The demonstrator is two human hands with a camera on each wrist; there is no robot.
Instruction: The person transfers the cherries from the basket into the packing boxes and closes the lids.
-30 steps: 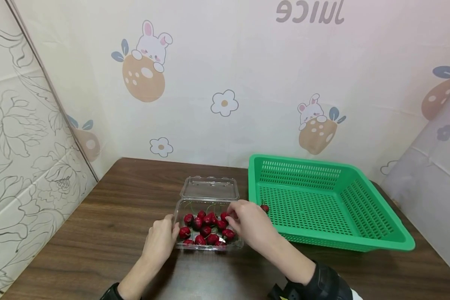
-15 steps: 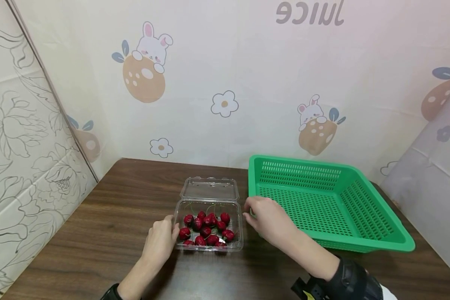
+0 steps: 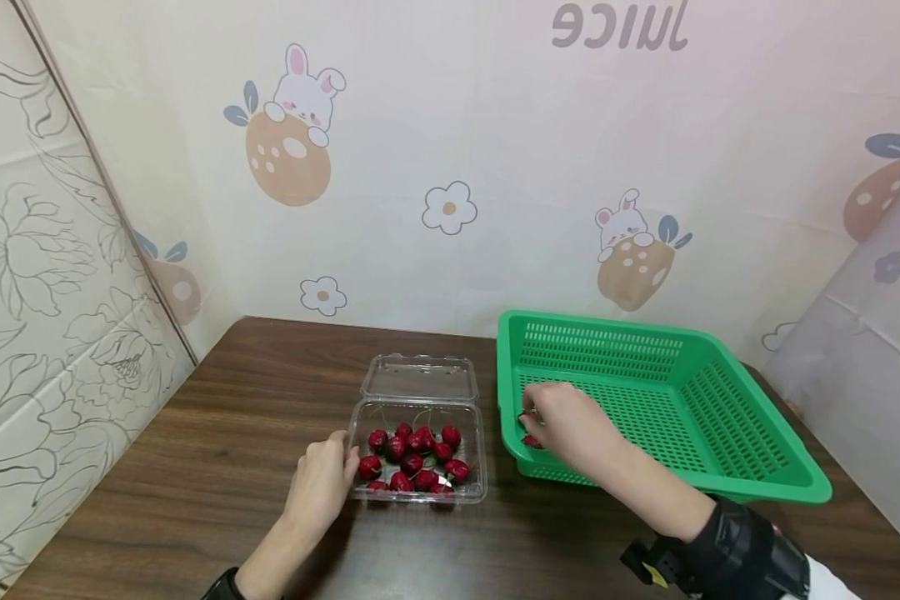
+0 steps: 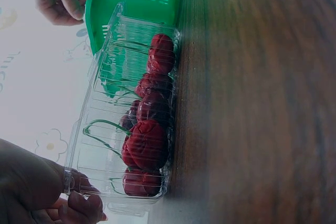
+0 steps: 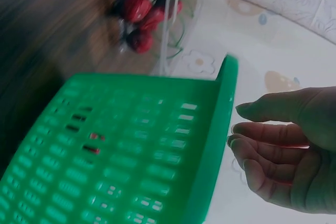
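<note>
My left hand (image 3: 320, 482) grips the left edge of a clear plastic clamshell box (image 3: 485, 450), its lid (image 3: 420, 378) folded back. In the left wrist view the thumb and fingers of that hand (image 4: 79, 195) pinch the box wall. Several dark red cherries (image 3: 411, 463) with green stems lie inside. My right hand (image 3: 573, 419) is over the left end of a green plastic basket (image 3: 765, 490). A cherry (image 3: 532, 442) shows just below its fingertips. In the right wrist view the right hand (image 5: 286, 150) has loosely bent fingers, thumb apart, with nothing between them.
The box and basket stand side by side on a dark wooden table (image 3: 270, 400), a narrow strip of wood between them. A patterned sheet (image 3: 450, 125) hangs right behind the table, and another flowered sheet (image 3: 67, 333) hangs at the left.
My right hand has moved right from above the cherries in the box to the basket's left end. The left hand and the box have stayed in place.
</note>
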